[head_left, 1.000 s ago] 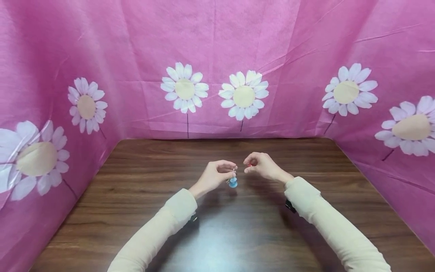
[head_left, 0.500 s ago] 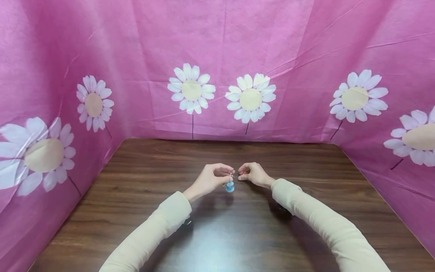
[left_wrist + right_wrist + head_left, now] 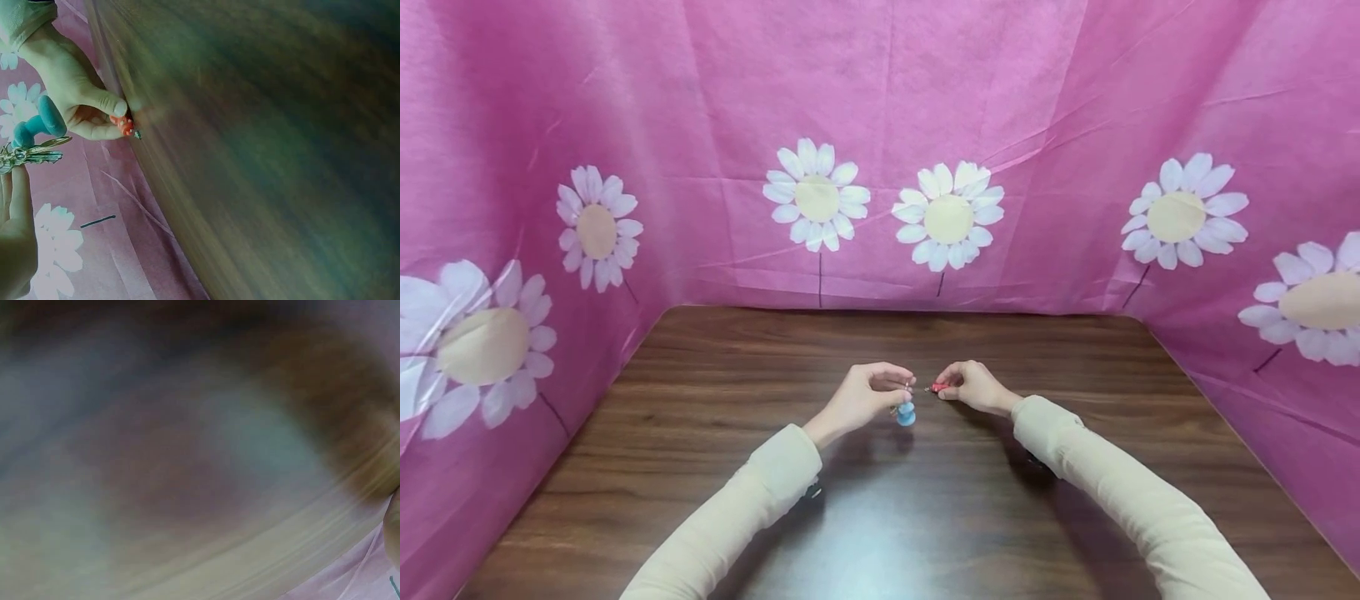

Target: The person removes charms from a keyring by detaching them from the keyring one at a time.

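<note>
Above the table, my left hand (image 3: 859,398) pinches the top of a keychain between thumb and fingers. From it hangs a light-blue rounded charm (image 3: 906,414), with a gold-coloured metal piece (image 3: 37,154) beside it in the left wrist view. To the right, my right hand (image 3: 979,390) pinches a small red charm (image 3: 938,387) with pale spots. A short metal end (image 3: 138,134) sticks out of the red charm, pointing toward the left hand in the head view. A narrow gap separates the two hands. In the right wrist view only a sliver of hand (image 3: 392,534) shows at the edge.
The brown wood-grain table (image 3: 737,358) lies under both hands. A pink cloth (image 3: 880,83) printed with white daisies (image 3: 947,218) surrounds its back and sides. Most of the right wrist view is blurred.
My right hand came left toward the keychain, then drew back slightly to the right; the red charm, nearly hidden half a second ago, shows at its fingertips. The left hand keeps its grip.
</note>
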Motion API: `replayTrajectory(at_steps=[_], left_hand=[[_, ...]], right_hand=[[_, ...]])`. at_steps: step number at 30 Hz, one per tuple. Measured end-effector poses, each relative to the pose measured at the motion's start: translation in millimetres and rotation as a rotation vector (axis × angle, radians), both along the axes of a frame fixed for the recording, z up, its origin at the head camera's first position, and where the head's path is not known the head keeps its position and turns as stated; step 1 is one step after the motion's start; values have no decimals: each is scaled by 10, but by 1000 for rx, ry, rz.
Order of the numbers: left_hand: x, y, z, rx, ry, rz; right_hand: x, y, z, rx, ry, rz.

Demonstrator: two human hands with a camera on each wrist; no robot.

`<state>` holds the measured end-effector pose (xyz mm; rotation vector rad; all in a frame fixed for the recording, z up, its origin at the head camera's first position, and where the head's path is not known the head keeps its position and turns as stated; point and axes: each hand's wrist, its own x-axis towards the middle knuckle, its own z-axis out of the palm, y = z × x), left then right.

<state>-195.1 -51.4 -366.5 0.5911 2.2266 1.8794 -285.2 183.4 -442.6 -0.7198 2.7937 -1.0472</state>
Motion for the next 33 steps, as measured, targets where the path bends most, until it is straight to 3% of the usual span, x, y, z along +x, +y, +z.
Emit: replayTrajectory(at_steps=[11, 22, 29, 33], left_hand=[[-7, -13, -13, 2, -11, 14], [-21, 15, 12, 14, -11, 9], [-159, 46, -216, 25, -14, 21], [-171, 53, -252, 21, 0, 43]], right_hand=[[-71, -33, -20, 18, 27, -91], [-81, -21, -33, 26, 94, -88], [-79, -3, -29, 89, 139, -41], [-80, 7, 7, 108, 153, -37]])
